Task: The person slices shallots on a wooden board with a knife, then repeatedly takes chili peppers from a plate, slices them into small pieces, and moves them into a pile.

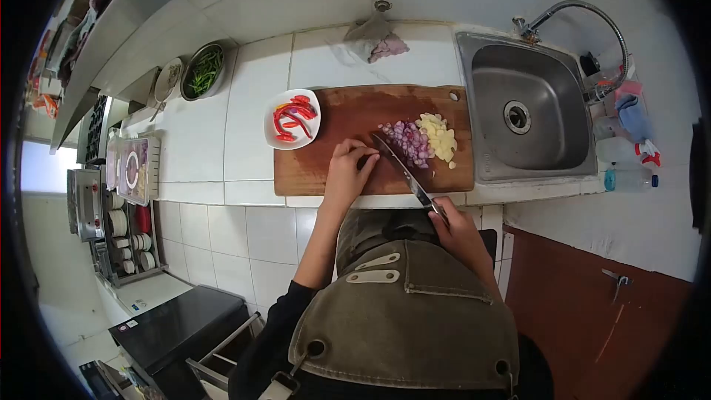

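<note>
My right hand (455, 224) is closed round the handle of a kitchen knife (406, 175), whose blade slants up and left across the wooden cutting board (326, 118). My left hand (349, 166) rests on the board just left of the blade tip, fingers curled and pinched; whatever they hold is too small to make out. Right of the blade lies a heap of chopped purple shallots (407, 141), touching a pile of pale yellow chopped pieces, perhaps garlic (438, 137). A white dish (306, 140) of red chillies (294, 115) overlaps the board's left edge.
A steel sink (485, 141) with a curved faucet (592, 4) adjoins the board's right side. Bottles (629, 179) stand beyond it. At the back left are a bowl of green chillies (203, 72) and a plastic container (137, 170). A cloth (370, 38) hangs on the back wall.
</note>
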`<state>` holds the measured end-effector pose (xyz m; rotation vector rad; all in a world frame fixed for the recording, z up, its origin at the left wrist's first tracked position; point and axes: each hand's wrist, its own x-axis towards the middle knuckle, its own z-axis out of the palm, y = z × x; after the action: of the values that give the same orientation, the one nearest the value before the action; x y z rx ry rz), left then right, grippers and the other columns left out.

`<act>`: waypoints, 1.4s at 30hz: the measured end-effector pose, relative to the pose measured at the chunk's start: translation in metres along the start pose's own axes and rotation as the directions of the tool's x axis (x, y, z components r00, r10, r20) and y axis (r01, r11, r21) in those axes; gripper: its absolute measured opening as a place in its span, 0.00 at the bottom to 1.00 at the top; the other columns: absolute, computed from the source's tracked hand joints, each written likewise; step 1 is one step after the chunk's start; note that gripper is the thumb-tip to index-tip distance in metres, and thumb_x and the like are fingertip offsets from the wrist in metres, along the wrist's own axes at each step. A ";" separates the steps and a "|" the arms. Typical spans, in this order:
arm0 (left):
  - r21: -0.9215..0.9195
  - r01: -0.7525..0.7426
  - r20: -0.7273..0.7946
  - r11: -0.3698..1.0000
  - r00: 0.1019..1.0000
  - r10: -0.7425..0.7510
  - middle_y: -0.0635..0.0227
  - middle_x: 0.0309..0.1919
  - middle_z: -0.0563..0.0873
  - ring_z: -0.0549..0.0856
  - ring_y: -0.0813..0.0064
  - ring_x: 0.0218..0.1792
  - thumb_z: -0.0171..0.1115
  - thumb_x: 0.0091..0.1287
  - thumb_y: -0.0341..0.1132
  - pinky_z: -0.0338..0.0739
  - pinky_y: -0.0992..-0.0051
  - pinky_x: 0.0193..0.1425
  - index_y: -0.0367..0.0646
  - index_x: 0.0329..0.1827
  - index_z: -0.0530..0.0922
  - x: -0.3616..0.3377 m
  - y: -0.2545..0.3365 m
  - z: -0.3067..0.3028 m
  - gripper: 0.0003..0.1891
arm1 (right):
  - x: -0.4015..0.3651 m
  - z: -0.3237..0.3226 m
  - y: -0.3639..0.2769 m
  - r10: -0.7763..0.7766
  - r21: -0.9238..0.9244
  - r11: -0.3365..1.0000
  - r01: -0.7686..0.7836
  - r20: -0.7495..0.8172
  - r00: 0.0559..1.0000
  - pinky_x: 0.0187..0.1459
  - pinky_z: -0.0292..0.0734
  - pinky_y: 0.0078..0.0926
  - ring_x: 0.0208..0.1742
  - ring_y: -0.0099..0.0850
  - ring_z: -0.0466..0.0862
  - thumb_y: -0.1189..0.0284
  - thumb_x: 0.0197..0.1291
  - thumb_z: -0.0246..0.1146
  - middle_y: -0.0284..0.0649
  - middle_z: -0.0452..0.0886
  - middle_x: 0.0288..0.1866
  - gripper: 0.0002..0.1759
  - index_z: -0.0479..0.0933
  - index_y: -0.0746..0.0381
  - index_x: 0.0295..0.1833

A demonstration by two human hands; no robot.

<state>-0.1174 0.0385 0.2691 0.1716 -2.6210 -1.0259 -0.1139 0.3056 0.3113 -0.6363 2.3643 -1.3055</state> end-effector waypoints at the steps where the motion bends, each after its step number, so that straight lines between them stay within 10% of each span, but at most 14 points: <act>1: 0.002 0.003 -0.002 1.000 1.000 -0.003 0.59 0.43 0.86 0.85 0.60 0.45 0.72 0.62 0.30 0.79 0.66 0.48 0.39 0.44 0.87 -0.001 0.000 0.001 0.09 | 0.000 0.003 0.002 -0.014 -0.015 1.000 0.014 0.009 1.000 0.35 0.75 0.48 0.36 0.57 0.84 0.72 0.71 0.60 0.55 0.83 0.34 0.12 0.72 0.63 0.56; 6: -0.289 0.128 -0.006 0.949 0.991 -0.136 0.61 0.39 0.87 0.88 0.66 0.36 0.72 0.62 0.28 0.81 0.70 0.41 0.39 0.42 0.87 -0.003 0.006 -0.006 0.08 | 0.001 0.015 0.015 -0.073 -0.143 0.987 0.073 0.001 0.997 0.34 0.77 0.52 0.34 0.57 0.84 0.71 0.72 0.57 0.55 0.83 0.34 0.14 0.70 0.63 0.59; 42: -0.102 0.012 0.094 0.995 0.996 -0.002 0.54 0.37 0.89 0.89 0.52 0.39 0.69 0.60 0.25 0.82 0.63 0.42 0.35 0.38 0.86 0.003 0.006 -0.007 0.05 | -0.006 0.023 0.005 -0.071 -0.311 0.947 0.082 0.046 0.996 0.35 0.79 0.55 0.35 0.59 0.84 0.66 0.73 0.54 0.57 0.84 0.35 0.19 0.69 0.60 0.65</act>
<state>-0.1177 0.0376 0.2782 0.1117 -2.6436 -1.1957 -0.0981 0.2956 0.2959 -0.8420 2.5645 -0.9439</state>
